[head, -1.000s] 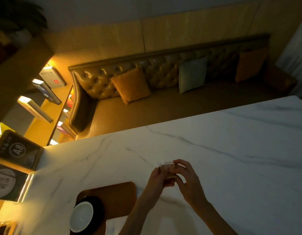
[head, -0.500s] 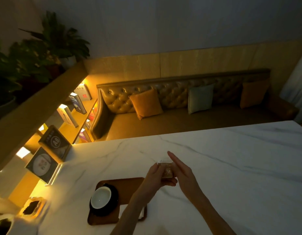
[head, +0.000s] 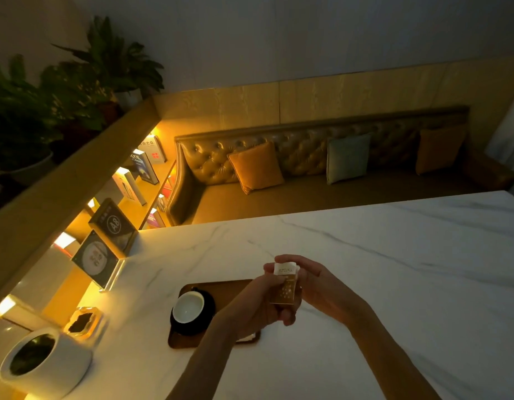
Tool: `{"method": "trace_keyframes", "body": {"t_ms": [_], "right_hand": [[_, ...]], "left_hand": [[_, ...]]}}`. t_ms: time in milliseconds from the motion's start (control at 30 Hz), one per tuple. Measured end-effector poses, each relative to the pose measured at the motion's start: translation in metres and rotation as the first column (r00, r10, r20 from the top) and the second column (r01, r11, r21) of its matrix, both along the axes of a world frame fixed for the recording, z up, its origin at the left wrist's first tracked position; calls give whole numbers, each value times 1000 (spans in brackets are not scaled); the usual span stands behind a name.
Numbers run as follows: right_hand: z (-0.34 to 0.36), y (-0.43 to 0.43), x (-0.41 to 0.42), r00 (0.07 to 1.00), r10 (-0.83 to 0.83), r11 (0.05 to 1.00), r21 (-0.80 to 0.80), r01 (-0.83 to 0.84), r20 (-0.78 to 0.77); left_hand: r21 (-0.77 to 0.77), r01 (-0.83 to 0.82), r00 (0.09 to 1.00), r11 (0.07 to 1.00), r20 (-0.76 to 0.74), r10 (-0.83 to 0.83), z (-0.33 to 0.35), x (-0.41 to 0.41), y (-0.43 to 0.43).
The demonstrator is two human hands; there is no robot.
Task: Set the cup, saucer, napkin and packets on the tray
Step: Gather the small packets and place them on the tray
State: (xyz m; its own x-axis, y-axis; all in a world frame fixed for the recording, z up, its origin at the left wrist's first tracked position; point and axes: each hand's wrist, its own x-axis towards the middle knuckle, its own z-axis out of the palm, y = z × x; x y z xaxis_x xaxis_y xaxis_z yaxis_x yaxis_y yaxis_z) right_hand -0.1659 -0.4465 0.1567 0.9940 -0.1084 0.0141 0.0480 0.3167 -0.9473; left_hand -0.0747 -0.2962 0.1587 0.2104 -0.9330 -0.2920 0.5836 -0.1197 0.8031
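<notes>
Both hands held one packet [head: 284,290] above the marble tabletop [head: 365,269].
The left hand [head: 258,301] and right hand [head: 316,284] each kept a closed grip on it, just right of the tray [head: 229,287] bearing cup [head: 188,307] and saucer [head: 209,308]; the napkin [head: 245,338] was seemingly beneath the wrist.

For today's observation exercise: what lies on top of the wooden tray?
On the wooden tray sits a white cup on a black saucer. A pale napkin edge peeks out; the left hand covers the rest.

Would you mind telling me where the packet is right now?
In the head view, the packet is held between both hands above the marble table, just right of the wooden tray.
</notes>
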Motion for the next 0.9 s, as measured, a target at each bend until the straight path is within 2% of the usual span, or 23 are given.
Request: {"method": "trace_keyframes", "body": {"t_ms": [133,367,500,567,667,767,900], "right_hand": [[4,0,-2,997,-77,996,-43,75,-32],[6,-13,-6,993,-116,988,109,112,32],[10,-11,-8,996,-83,997,12,82,28],[11,-10,-9,994,-104,994,-8,105,25],[9,-10,-11,992,-123,989,82,121,16],[3,-8,-12,994,-113,978,181,108,14],[-1,-4,-13,996,-86,971,227,78,28]], "left_hand": [[-59,-53,997,997,-51,50,-1,-6,-4],[-89,-200,980,976,4,201,-9,-12,-5],[-81,-241,971,967,-28,239,-11,-14,-2],[-91,-258,963,962,-101,248,-12,-15,0],[-186,-231,955,955,-233,186,-12,-18,4],[-251,-194,963,948,-235,134,-13,-23,7],[-228,-251,948,941,-255,192,-18,-28,8]]}}
